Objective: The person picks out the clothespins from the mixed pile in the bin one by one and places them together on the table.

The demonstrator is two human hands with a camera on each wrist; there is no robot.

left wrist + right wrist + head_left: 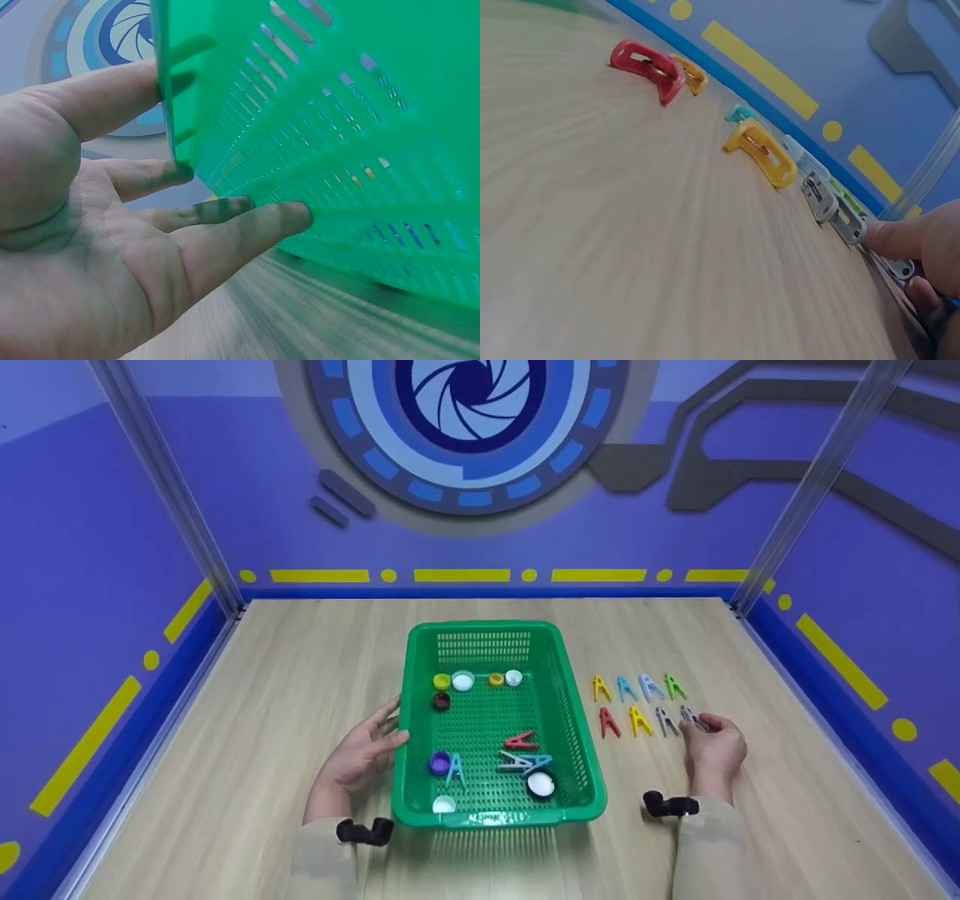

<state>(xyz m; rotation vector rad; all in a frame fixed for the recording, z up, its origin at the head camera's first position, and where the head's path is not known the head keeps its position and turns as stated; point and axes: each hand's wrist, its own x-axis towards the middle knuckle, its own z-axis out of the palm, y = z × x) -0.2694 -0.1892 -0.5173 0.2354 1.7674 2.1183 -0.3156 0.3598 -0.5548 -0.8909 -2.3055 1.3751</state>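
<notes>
My left hand (358, 761) holds the left rim of a green plastic basket (592, 802), thumb over the rim. In the left wrist view its fingers (247, 232) lie against the slotted outer wall. Inside are several bottle caps, among them a purple cap (440, 763), a red clothespin (521, 740) and a blue clothespin (454, 770). To the basket's right, my right hand (716, 746) pinches a grey clothespin (694, 720) at the near row's right end, its fingers partly hiding it. Beside it lies another grey clothespin (666, 721).
Two rows of clothespins lie on the wooden table (300, 660). The far row has yellow (601, 688), blue, pale blue and green clothespins (674, 686); the near row begins with a red clothespin (609, 723). Purple-blue walls (225, 495) enclose the table's back and sides.
</notes>
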